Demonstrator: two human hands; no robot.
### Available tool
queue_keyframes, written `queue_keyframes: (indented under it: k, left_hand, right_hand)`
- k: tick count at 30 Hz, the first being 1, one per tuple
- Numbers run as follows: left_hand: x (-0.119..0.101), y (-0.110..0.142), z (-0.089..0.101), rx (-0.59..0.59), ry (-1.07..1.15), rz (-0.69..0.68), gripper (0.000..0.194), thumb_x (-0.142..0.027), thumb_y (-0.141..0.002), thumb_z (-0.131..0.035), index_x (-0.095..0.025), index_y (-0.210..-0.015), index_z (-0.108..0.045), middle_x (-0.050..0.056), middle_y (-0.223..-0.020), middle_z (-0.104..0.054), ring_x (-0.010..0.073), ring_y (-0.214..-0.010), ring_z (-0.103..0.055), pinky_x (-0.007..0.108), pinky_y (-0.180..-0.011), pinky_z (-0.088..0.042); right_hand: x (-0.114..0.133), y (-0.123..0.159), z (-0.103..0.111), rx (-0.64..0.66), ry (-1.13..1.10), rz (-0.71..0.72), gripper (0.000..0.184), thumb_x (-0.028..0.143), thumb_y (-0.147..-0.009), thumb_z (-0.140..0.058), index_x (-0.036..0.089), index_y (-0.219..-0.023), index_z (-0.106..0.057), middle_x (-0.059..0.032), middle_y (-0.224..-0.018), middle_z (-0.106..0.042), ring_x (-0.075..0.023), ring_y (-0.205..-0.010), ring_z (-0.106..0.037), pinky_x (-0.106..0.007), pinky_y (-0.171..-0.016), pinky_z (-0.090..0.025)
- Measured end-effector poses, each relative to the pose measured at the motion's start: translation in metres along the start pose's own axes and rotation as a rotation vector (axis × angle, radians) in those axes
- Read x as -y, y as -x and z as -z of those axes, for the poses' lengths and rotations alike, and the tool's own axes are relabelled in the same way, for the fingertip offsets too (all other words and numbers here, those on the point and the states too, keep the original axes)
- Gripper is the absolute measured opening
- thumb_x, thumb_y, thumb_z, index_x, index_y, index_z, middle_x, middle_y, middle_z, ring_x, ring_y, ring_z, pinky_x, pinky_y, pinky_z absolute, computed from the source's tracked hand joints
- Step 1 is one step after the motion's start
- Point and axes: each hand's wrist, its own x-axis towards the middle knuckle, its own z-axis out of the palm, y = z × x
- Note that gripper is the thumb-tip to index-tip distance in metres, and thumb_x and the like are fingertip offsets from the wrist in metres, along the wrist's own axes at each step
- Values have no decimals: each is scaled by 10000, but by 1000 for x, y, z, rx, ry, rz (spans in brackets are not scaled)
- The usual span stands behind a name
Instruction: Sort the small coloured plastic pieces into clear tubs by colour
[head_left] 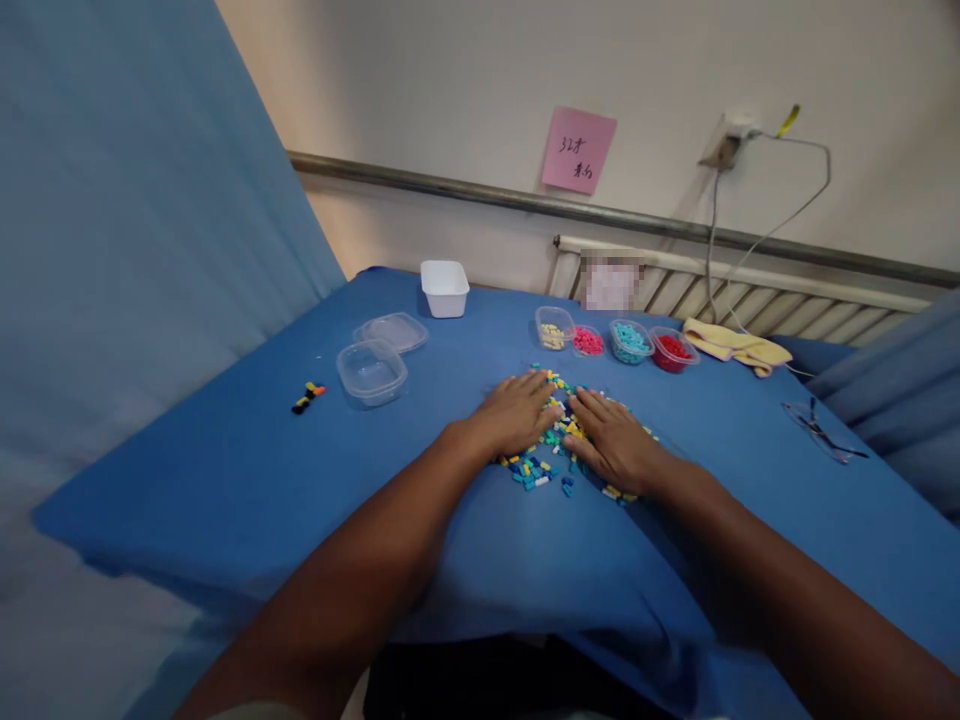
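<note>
Both of my hands lie flat, palms down, on a spread of small mixed-colour pieces in teal, yellow, white and dark blue; their exact kind is too small to tell. My left hand covers the left side of the spread, its fingers stretched out toward the middle. On the right side rests my right hand, thumb apart from its fingers. Between the two hands a strip of pieces shows. The pieces under the palms are hidden.
Behind the spread stand tubs of cream pieces, pink pieces, turquoise pieces and red pieces. At left are a clear tub, a lid, a white tub and dark pieces. Glasses and a yellow cloth lie right.
</note>
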Motion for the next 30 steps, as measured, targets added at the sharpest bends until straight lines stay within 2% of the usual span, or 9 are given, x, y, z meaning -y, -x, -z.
queue_keyframes:
  k: [4, 7, 12, 18, 23, 25, 27, 30]
  left_hand:
    - [-29, 5, -10, 95, -5, -114, 831, -658, -1164, -307, -111, -1786, -362, 194, -1879, -261, 352, -1781, -168, 588, -1433, -169]
    - [-46, 13, -16, 116, -23, -158, 880, -702, -1146, -323, -110, -1796, -341, 189, -1879, -257, 354, -1782, -165, 580, -1433, -180]
    - [-56, 33, -22, 98, -75, -200, 958, -741, -1136, -356, -58, -1804, -290, 209, -1877, -227, 364, -1784, -149, 577, -1441, -156]
    - [-41, 60, -26, 33, -116, -261, 885, -727, -1157, -313, -123, -1804, -324, 177, -1878, -252, 333, -1779, -192, 524, -1433, -182]
    - [-21, 52, -13, 25, -168, -210, 785, -644, -1190, -297, -134, -1781, -386, 167, -1866, -295, 328, -1765, -248, 532, -1438, -164]
    - [-11, 41, -4, 21, -184, -208, 758, -628, -1190, -324, -142, -1763, -424, 160, -1871, -284, 341, -1763, -252, 545, -1437, -166]
    - [0, 32, 5, 5, -171, -187, 752, -637, -1186, -324, -158, -1753, -444, 159, -1873, -284, 346, -1763, -251, 556, -1433, -185]
    - [20, 29, 11, -26, -89, -110, 773, -650, -1186, -246, -171, -1769, -415, 163, -1868, -305, 324, -1762, -261, 543, -1425, -235]
  right_hand:
    - [7, 44, -4, -48, 3, 27, 850, 713, -1155, -368, 162, -1801, -402, -216, -1853, -340, -387, -1736, -295, -687, -1378, -295]
    - [13, 69, -3, -81, -4, 63, 798, 665, -1156, -437, 225, -1820, -377, -179, -1854, -357, -381, -1735, -300, -684, -1374, -325]
    - [17, 96, -9, -114, 6, 86, 764, 609, -1147, -526, 288, -1823, -376, -117, -1882, -306, -373, -1744, -279, -650, -1373, -365]
    - [21, 100, -14, -130, -23, 82, 812, 568, -1141, -569, 342, -1856, -256, -78, -1899, -255, -373, -1753, -247, -678, -1375, -352]
    - [23, 104, -11, -119, -42, 97, 805, 518, -1147, -575, 367, -1859, -231, -69, -1888, -294, -359, -1747, -273, -680, -1375, -354]
    - [24, 108, -11, -189, -71, 85, 817, 473, -1146, -579, 379, -1864, -202, -76, -1886, -308, -362, -1741, -291, -690, -1375, -348]
    - [24, 111, -12, -321, -119, 31, 813, 425, -1144, -569, 390, -1864, -193, -86, -1881, -331, -365, -1726, -331, -692, -1370, -355]
    - [21, 111, -15, -520, -218, -161, 704, 408, -1157, -511, 362, -1832, -316, -115, -1825, -444, -353, -1672, -442, -671, -1356, -391]
